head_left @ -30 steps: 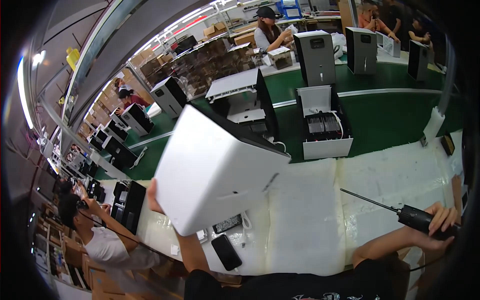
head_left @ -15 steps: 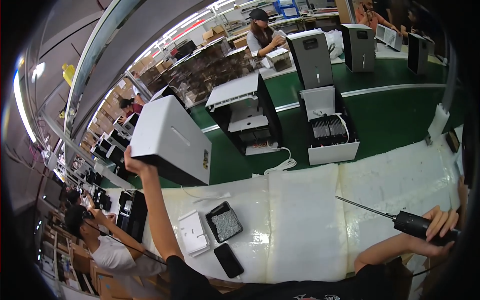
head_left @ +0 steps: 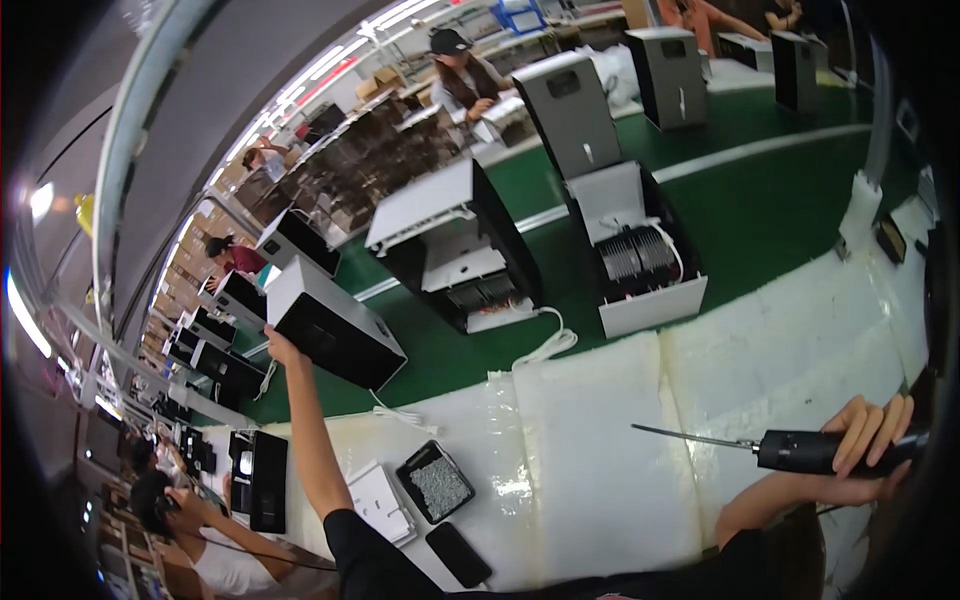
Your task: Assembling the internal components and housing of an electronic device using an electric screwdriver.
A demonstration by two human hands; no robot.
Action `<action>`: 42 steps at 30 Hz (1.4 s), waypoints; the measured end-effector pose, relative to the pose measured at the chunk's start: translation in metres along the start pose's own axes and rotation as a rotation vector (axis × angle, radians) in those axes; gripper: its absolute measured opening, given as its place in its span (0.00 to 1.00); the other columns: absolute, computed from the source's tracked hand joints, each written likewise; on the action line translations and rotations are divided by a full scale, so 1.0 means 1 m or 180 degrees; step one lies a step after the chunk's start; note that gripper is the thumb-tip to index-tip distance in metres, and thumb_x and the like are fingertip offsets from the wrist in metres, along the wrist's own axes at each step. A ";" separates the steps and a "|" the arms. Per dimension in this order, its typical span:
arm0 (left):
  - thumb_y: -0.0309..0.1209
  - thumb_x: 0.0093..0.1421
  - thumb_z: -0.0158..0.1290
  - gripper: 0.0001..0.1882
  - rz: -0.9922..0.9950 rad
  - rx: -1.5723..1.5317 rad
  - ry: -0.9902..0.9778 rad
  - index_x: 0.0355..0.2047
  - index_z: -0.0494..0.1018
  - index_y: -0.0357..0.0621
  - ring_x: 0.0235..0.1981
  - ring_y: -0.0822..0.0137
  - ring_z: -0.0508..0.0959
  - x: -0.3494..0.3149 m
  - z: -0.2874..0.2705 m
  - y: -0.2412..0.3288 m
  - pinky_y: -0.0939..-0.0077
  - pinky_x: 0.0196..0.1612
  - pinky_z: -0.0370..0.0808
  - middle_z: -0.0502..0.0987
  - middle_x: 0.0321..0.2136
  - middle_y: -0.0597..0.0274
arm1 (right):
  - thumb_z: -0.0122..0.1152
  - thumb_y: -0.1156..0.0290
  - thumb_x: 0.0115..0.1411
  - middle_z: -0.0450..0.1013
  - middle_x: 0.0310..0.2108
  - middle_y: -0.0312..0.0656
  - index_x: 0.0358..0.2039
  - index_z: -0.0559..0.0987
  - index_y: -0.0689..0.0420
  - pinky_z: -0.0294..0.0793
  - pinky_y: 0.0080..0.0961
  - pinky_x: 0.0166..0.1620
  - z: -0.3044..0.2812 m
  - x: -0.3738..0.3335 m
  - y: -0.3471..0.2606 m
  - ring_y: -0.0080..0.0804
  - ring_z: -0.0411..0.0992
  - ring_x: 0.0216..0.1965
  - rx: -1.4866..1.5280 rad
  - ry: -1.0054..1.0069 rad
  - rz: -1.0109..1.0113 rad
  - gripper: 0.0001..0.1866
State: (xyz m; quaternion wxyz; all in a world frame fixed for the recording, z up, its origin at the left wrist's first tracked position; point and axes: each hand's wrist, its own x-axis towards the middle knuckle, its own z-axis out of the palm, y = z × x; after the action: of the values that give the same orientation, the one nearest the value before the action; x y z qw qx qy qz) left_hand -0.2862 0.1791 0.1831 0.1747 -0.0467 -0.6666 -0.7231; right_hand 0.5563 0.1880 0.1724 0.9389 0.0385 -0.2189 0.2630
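My left hand (head_left: 286, 348), arm stretched out, grips the near left edge of a white and black box-shaped appliance (head_left: 335, 330) on the green belt. Its black side faces me, and a white cord (head_left: 395, 412) trails from its near bottom. My right hand (head_left: 868, 445) is wrapped around a black electric screwdriver (head_left: 805, 452), its long thin bit pointing left above the padded bench. To the right of the held appliance stands an open-backed housing (head_left: 455, 235) with its inside showing. Beside that, another opened unit (head_left: 640, 260) exposes a finned grey part.
A black tray of small screws (head_left: 440, 483), white plates (head_left: 380, 505) and a phone (head_left: 458, 555) lie on the padded bench (head_left: 590, 450). Finished-looking housings (head_left: 568, 115) stand along the far side. Co-workers sit across the belt and at the left, near another black unit (head_left: 258, 482).
My left hand has shifted the appliance farther away along the belt and turned it, so its black side now shows. The screwdriver stays in my right hand, more level now. My view has shifted.
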 end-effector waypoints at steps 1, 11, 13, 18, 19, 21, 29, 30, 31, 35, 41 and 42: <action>0.49 0.62 0.49 0.31 0.0343 0.0411 -0.0098 0.38 0.75 0.24 0.37 0.47 0.78 -0.015 0.008 0.000 0.57 0.45 0.73 0.78 0.40 0.38 | 0.55 0.64 0.58 0.57 0.21 0.31 0.29 0.58 0.56 0.47 0.08 0.17 0.000 -0.001 0.003 0.17 0.49 0.07 -0.0053 -0.0172 0.0108 0.15; 0.35 0.70 0.42 0.20 0.1513 0.0291 -0.5149 0.57 0.62 0.36 0.48 0.61 0.76 -0.437 0.004 0.022 0.70 0.48 0.74 0.66 0.52 0.51 | 0.57 0.66 0.59 0.61 0.18 0.36 0.30 0.59 0.58 0.60 0.12 0.06 -0.003 0.020 0.011 0.20 0.55 0.05 0.0650 -0.0572 0.0533 0.16; 0.44 0.70 0.43 0.34 -0.0053 0.0412 -0.5904 0.67 0.45 0.38 0.55 0.54 0.73 -0.483 0.044 0.009 0.64 0.47 0.78 0.56 0.63 0.47 | 0.56 0.65 0.60 0.61 0.18 0.36 0.30 0.59 0.58 0.60 0.12 0.06 0.000 0.022 0.007 0.20 0.55 0.05 0.0748 -0.0486 0.0517 0.16; 0.38 0.66 0.47 0.40 -0.1341 0.1501 -0.5560 0.67 0.38 0.34 0.49 0.41 0.76 -0.555 0.119 0.026 0.61 0.39 0.85 0.56 0.63 0.41 | 0.54 0.65 0.62 0.60 0.18 0.36 0.30 0.58 0.57 0.59 0.13 0.06 -0.012 0.033 -0.007 0.20 0.55 0.04 0.0667 -0.0395 0.0527 0.15; 0.38 0.66 0.47 0.40 -0.1306 0.1463 -0.5542 0.67 0.38 0.34 0.49 0.41 0.76 -0.554 0.132 0.024 0.61 0.39 0.85 0.56 0.63 0.41 | 0.53 0.66 0.63 0.60 0.18 0.36 0.30 0.58 0.58 0.59 0.12 0.06 -0.017 0.037 -0.010 0.20 0.55 0.05 0.0753 -0.0365 0.0445 0.14; 0.27 0.65 0.45 0.30 -0.1035 0.1557 -0.5961 0.62 0.46 0.29 0.42 0.41 0.79 -0.548 0.145 0.017 0.62 0.30 0.87 0.65 0.55 0.39 | 0.53 0.66 0.63 0.60 0.18 0.35 0.30 0.58 0.58 0.58 0.12 0.06 -0.016 0.039 -0.015 0.20 0.55 0.05 0.0802 -0.0267 0.0366 0.15; 0.29 0.62 0.50 0.16 -0.0380 0.2189 -0.6005 0.39 0.66 0.21 0.21 0.48 0.82 -0.532 0.097 0.125 0.65 0.19 0.82 0.76 0.29 0.43 | 0.57 0.70 0.61 0.59 0.19 0.34 0.30 0.58 0.57 0.56 0.10 0.06 -0.028 0.055 -0.038 0.18 0.55 0.05 0.0856 -0.0009 0.0431 0.15; 0.27 0.60 0.51 0.15 -0.0382 0.1972 -0.6104 0.37 0.68 0.20 0.22 0.51 0.82 -0.511 0.075 0.106 0.64 0.21 0.83 0.77 0.31 0.42 | 0.57 0.72 0.61 0.60 0.19 0.35 0.29 0.57 0.57 0.58 0.11 0.04 -0.034 0.060 -0.038 0.19 0.55 0.04 0.1363 -0.0347 0.0784 0.15; 0.27 0.59 0.51 0.16 0.0020 0.2029 -0.6196 0.40 0.68 0.21 0.26 0.54 0.81 -0.501 0.048 0.090 0.63 0.22 0.83 0.77 0.31 0.47 | 0.56 0.73 0.61 0.60 0.18 0.35 0.30 0.58 0.57 0.59 0.10 0.05 -0.038 0.061 -0.036 0.18 0.55 0.05 0.1585 -0.0433 0.1020 0.14; 0.22 0.56 0.52 0.39 -0.0816 0.2139 -0.6440 0.62 0.42 0.39 0.36 0.52 0.78 -0.477 -0.118 0.098 0.63 0.27 0.86 0.66 0.49 0.43 | 0.54 0.72 0.63 0.59 0.18 0.37 0.29 0.58 0.58 0.60 0.14 0.03 -0.043 0.059 -0.018 0.21 0.53 0.04 0.2072 -0.0282 0.2010 0.14; 0.31 0.65 0.47 0.32 0.0114 0.2165 -0.7330 0.63 0.48 0.27 0.35 0.48 0.80 -0.415 -0.230 0.078 0.60 0.41 0.75 0.76 0.35 0.38 | 0.49 0.67 0.67 0.61 0.22 0.39 0.32 0.58 0.58 0.64 0.15 0.08 -0.023 0.033 0.025 0.23 0.56 0.07 0.2168 -0.0416 0.2745 0.13; 0.31 0.67 0.44 0.27 0.0409 0.1632 -0.7440 0.62 0.55 0.28 0.35 0.49 0.81 -0.393 -0.230 0.055 0.61 0.40 0.75 0.78 0.34 0.41 | 0.49 0.67 0.67 0.61 0.22 0.39 0.32 0.58 0.58 0.64 0.15 0.08 -0.019 0.026 0.030 0.23 0.56 0.07 0.2173 -0.0431 0.2811 0.13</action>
State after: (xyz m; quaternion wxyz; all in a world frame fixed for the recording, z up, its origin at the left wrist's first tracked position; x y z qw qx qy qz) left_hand 0.1362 0.0253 0.0930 -0.4966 -0.6724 -0.5431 -0.0792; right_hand 0.5686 0.2301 0.1650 0.6577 0.2616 -0.1765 0.6839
